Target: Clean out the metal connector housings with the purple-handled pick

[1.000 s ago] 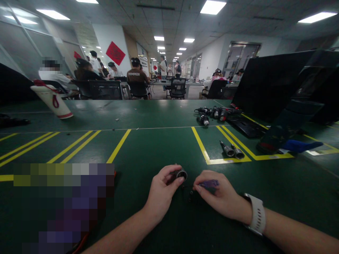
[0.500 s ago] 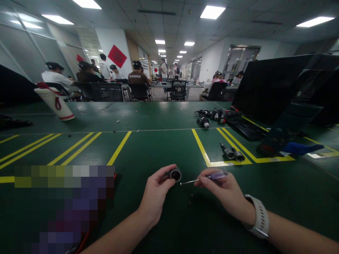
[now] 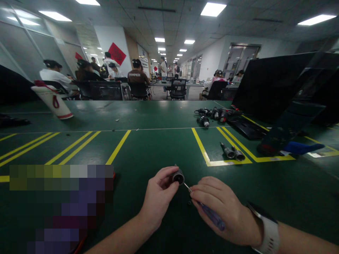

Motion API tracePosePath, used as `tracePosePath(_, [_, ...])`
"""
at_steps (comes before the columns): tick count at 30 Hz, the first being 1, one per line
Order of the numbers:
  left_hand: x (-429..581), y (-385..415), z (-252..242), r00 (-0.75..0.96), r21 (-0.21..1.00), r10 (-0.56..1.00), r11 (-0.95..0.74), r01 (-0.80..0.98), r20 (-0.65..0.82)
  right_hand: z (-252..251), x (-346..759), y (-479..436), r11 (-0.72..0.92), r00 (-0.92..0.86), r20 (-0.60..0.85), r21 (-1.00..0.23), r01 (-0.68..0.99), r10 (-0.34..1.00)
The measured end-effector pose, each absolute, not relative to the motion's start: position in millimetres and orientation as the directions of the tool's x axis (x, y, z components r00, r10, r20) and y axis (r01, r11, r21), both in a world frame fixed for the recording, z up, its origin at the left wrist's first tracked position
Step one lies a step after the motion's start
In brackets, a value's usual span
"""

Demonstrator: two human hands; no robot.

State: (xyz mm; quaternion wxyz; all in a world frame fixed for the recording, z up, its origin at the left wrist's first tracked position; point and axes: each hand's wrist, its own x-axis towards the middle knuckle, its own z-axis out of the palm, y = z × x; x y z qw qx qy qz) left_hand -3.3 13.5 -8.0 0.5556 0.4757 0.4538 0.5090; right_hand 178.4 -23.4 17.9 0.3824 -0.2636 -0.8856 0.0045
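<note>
Screwdriver point(image 3: 211, 215) swung to cylinder point(image 3: 178, 177), in right grip point(image 3: 224, 207), left grip point(image 3: 159, 192) holding cylinder

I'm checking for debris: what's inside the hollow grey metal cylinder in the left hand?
Inside the hollow grey metal cylinder, only darkness shows; shadow hides its bottom. The purple-handled screwdriver reaches its mouth, tip unclear.

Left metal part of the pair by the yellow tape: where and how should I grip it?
I'd pinch the left metal part by its narrow stem, coming from above and the left: that slim end points away and left, while the wide, open end sits close beside the right metal part, probably leaving little room there.
</note>
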Motion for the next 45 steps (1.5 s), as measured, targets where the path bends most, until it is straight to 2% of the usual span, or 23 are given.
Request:
tracePosePath(8, [0, 12, -8, 0.027, 0.993, 1.000, 0.010, -0.120, -0.006, 22, 173, -27, 0.876, -0.660, 0.632, -0.061, 0.479, 0.405])
tracePosePath(26, [2, 12, -8, -0.033, 0.994, 0.998, -0.060, -0.092, 0.057, 21, 172, -30, 0.879, -0.679, 0.592, -0.110, 0.464, 0.433])
tracePosePath(37, [3, 10, -4, -0.023, 0.994, 0.998, -0.053, -0.098, 0.051, 22, 168, -31, 0.866, -0.664, 0.618, -0.055, 0.497, 0.420])
tracePosePath(45, [3, 7, -3, -0.025, 0.995, 1.000, -0.006, -0.102, 0.004, 22, 169, -31, 0.870, -0.662, 0.614, -0.086, 0.485, 0.430])
